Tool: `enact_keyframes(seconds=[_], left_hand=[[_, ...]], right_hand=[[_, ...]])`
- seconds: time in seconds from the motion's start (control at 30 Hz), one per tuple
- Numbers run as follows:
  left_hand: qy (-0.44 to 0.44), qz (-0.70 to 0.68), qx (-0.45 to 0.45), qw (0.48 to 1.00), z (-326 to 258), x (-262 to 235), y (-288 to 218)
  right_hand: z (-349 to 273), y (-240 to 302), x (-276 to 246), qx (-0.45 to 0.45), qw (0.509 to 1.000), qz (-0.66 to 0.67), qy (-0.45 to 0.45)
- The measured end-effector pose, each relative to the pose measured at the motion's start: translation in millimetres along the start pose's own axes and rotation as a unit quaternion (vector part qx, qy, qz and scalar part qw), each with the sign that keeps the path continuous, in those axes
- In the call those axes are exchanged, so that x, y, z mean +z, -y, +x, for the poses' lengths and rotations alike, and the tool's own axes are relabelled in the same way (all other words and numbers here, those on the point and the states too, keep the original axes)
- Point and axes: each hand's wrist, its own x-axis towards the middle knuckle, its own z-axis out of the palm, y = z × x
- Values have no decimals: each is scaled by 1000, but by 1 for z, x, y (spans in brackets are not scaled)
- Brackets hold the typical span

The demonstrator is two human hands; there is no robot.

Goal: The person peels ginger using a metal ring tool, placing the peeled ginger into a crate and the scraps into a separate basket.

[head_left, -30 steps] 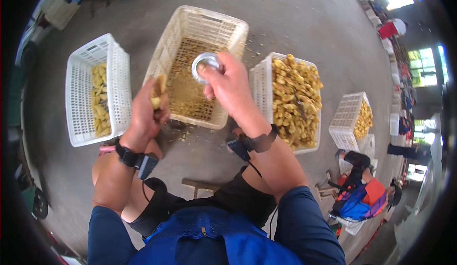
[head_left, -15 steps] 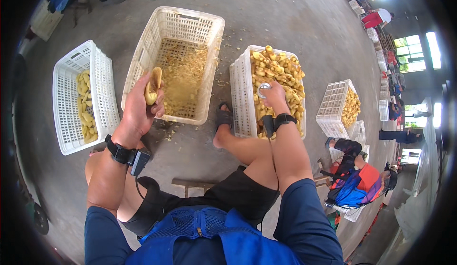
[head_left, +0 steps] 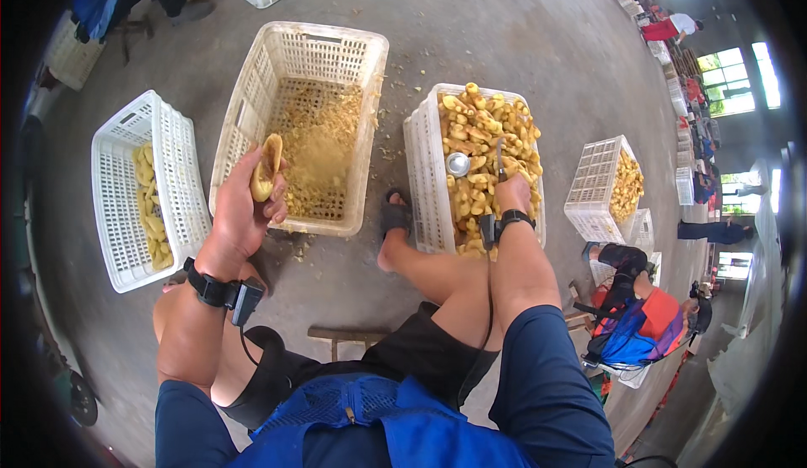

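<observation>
My left hand [head_left: 246,199] is closed around a long yellow vegetable piece [head_left: 267,170] with a brown hollow facing up, above the near left edge of a white crate of shavings [head_left: 374,98]. My right hand [head_left: 513,195] grips a thin knife [head_left: 500,157], its narrow blade pointing away from me. The knife is over a white crate [head_left: 427,174] heaped with similar yellow-brown pieces [head_left: 483,119]. On that heap, left of the knife, lies a round metal ring-shaped tool [head_left: 457,164], untouched by either hand.
A white crate [head_left: 181,174] at the left holds smooth pale yellow pieces. Another filled crate [head_left: 593,182] stands at the right, near a seated person [head_left: 635,329]. My sandalled foot [head_left: 395,216] is between the two middle crates. A wooden stool [head_left: 340,335] shows below.
My right hand has let go of the round metal tool, which now lies on the heap, and has taken up the knife slightly to the right. My left hand keeps its piece.
</observation>
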Motion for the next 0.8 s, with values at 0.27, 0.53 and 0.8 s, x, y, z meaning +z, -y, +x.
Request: enact_keyframes(seconds=[0.27,0.53,0.8], left_hand=[[2,15,1,1000,0,-8,-2],[34,-4,-18,999,2,-2,-4],[10,-13,16,1000,-10,-23,-12]], right_hand=[[-9,20,3,-24,999,19,10],[36,31,5,-115,973,197,-44],[-231,147,-69,-459,696,476,280]])
